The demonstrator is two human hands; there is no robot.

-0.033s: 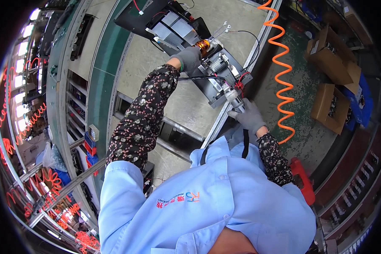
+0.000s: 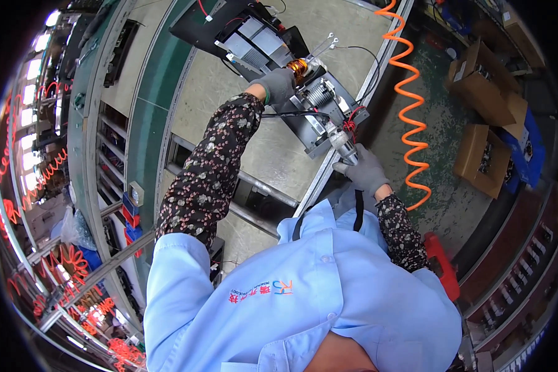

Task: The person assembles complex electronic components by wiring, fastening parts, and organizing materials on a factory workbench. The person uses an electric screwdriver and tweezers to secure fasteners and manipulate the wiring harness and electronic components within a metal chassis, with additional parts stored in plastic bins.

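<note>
While the grey-gloved left hand (image 2: 278, 84) presses down on the copper-wound coil (image 2: 299, 66) at the top of the grey metal chassis (image 2: 328, 118), its fingers curled over that part and bracing it, the gloved right hand (image 2: 366, 170) is clenched around the barrel of a pneumatic screwdriver (image 2: 343, 144) whose tip meets the chassis edge at about five o'clock from the coil. The chassis lies on the beige workbench (image 2: 273, 155), near its right rail, at roughly one o'clock from the person's blue smock (image 2: 304, 297). Just beyond it, at eleven o'clock, sits a second assembly on a black tray (image 2: 195, 25) with silver finned blocks (image 2: 254, 40) already mounted.

Judging by this, the work looks to be mid-way: coil, motor-like cylinder and red and black leads (image 2: 352, 119) are already seated in the chassis, and fastening is in hand at its near corner. Whether other screws are already driven cannot be told; they are too small to see. An orange coiled air hose (image 2: 409, 105) hangs at three o'clock, with open cardboard boxes (image 2: 487, 155) on the floor further right.
</note>
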